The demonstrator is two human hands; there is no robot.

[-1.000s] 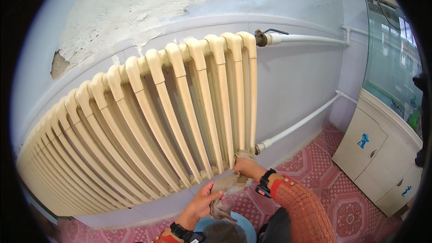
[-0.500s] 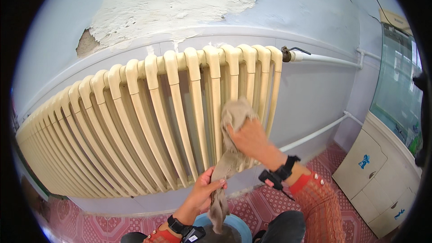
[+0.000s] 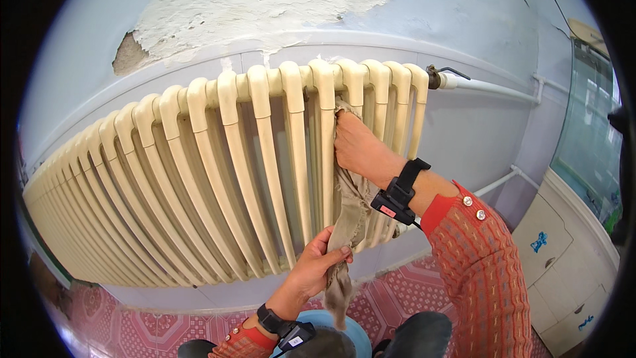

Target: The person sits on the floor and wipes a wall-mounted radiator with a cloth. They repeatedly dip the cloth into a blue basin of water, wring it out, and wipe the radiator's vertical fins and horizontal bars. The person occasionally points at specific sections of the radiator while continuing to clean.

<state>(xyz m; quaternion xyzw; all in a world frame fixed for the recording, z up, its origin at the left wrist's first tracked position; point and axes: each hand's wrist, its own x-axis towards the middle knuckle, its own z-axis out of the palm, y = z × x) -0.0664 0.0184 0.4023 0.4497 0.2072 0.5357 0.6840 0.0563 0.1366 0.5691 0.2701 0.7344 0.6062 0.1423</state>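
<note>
A long cream radiator stands along the wall in front of me. My right hand is high up at its columns, near the right end, with the fingers pushed into a gap and hidden there. A greyish-beige cloth shows above that hand and runs down from it. Lower down, my left hand pinches the cloth between thumb and fingers in front of the radiator's bottom edge. The cloth's loose end dangles below, over a light blue basin on the floor.
A valve and white pipe leave the radiator's upper right; another pipe runs lower. A cream cabinet with glass doors stands at right. Plaster peels on the wall. Red patterned tiles cover the floor around my knees.
My right hand has moved up with the cloth and its fingers have gone in between the columns. My left hand has risen slightly to the right, still gripping the cloth.
</note>
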